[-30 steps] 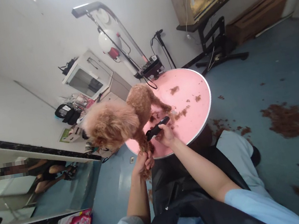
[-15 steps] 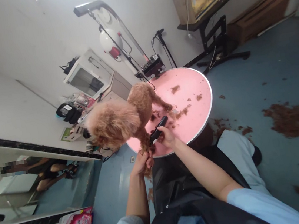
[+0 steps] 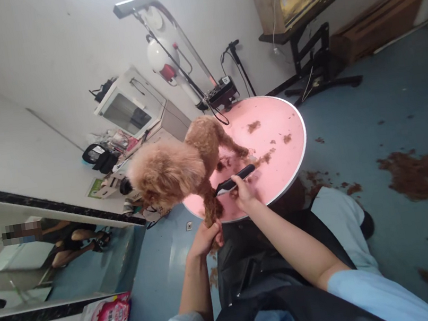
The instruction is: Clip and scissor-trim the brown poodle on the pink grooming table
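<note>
A curly brown dog stands on a round pink grooming table, its head turned to the left. My left hand is closed around the lower end of the dog's front leg, held out at the table's near edge. In my right hand is a black hair clipper, its head against or very close to the upper part of that leg. Tufts of cut brown hair lie on the tabletop.
A metal grooming arm rises behind the table, by the wall. A white cabinet and cluttered shelf stand at the back left. Clumps of cut hair cover the blue floor on the right. A mirror at left shows a seated person.
The clipper has moved up the leg and lies flatter, its rear end further right. My left hand has shifted slightly down with the paw. The view has shifted a little.
</note>
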`<state>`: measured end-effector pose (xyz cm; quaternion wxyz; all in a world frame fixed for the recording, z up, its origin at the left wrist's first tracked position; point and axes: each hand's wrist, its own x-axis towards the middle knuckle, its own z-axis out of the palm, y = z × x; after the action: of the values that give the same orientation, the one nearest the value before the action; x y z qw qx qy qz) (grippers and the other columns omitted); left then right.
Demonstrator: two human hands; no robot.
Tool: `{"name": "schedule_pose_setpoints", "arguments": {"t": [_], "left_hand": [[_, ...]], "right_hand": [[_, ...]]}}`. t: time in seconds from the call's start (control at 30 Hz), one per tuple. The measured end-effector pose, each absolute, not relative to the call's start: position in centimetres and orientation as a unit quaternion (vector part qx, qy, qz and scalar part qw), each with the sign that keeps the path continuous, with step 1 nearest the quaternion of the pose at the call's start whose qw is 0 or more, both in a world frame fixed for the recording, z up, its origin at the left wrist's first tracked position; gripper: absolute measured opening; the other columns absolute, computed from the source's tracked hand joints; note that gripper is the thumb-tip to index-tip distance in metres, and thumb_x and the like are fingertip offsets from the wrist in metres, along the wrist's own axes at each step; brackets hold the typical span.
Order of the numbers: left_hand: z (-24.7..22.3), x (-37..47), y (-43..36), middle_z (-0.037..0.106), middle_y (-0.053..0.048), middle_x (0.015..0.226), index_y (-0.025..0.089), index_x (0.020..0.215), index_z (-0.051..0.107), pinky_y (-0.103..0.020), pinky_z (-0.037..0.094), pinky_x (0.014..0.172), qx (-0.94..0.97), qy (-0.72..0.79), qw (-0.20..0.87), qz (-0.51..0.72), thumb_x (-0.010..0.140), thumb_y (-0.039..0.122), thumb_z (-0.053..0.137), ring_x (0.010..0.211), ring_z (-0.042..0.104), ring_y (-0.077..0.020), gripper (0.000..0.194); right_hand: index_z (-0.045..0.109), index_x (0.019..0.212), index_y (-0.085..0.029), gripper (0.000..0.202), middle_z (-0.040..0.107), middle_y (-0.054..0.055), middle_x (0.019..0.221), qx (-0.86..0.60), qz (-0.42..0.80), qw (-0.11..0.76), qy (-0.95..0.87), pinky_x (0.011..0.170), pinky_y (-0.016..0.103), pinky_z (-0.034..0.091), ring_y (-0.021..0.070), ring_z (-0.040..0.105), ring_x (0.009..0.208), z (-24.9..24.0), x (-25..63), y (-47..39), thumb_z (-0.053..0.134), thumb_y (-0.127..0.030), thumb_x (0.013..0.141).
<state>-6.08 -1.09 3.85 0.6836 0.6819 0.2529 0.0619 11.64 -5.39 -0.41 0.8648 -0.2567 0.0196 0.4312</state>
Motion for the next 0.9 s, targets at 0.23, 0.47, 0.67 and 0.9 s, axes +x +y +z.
{"name": "schedule_pose_setpoints", "arguments": {"t": [0.23, 0.47, 0.67, 0.9], "left_hand": [[2.8, -7.4, -1.3, 0.049, 0.003, 0.044, 0.015, 0.064, 0.048, -0.019, 0.034, 0.039, 0.684, 0.286, 0.671, 0.007, 0.072, 0.059, 0.071, 0.036, 0.048, -0.0087, 0.05], [1.1, -7.4, -1.2, 0.051, 0.002, 0.047, 0.015, 0.066, 0.05, -0.019, 0.033, 0.04, 0.705, 0.293, 0.645, 0.018, 0.074, 0.057, 0.069, 0.038, 0.05, -0.0091, 0.047], [0.5, -6.9, -1.5, 0.05, 0.002, 0.046, 0.015, 0.061, 0.048, -0.019, 0.033, 0.043, 0.743, 0.278, 0.608, 0.032, 0.076, 0.061, 0.064, 0.04, 0.05, -0.0085, 0.05], [-0.3, -6.3, -1.6, 0.049, 0.003, 0.048, 0.016, 0.062, 0.049, -0.021, 0.038, 0.046, 0.739, 0.252, 0.622, 0.057, 0.077, 0.059, 0.062, 0.041, 0.05, -0.0088, 0.048]], "right_hand": [[0.053, 0.065, -0.019, 0.03, 0.049, -0.007, 0.043, -0.252, 0.484, 0.838, -0.007, 0.03, 0.017, 0.026, 0.0033, 0.032, 0.033, -0.3, 10.1, -6.8, 0.076, -0.038, 0.063], [0.056, 0.068, -0.02, 0.03, 0.055, -0.005, 0.047, -0.357, 0.408, 0.822, -0.174, 0.03, 0.019, 0.027, 0.0064, 0.039, 0.033, 0.4, 11.0, -7.5, 0.078, -0.04, 0.064], [0.055, 0.068, -0.019, 0.03, 0.055, -0.006, 0.051, -0.455, 0.229, 0.825, -0.245, 0.041, 0.02, 0.039, 0.0083, 0.047, 0.042, 3.6, 12.8, -8.9, 0.075, -0.041, 0.067], [0.063, 0.071, -0.016, 0.024, 0.07, 0.004, 0.068, -0.582, 0.231, 0.702, -0.338, 0.057, 0.03, 0.055, 0.0184, 0.065, 0.061, 4.7, 10.1, -11.2, 0.077, -0.033, 0.062]]}}
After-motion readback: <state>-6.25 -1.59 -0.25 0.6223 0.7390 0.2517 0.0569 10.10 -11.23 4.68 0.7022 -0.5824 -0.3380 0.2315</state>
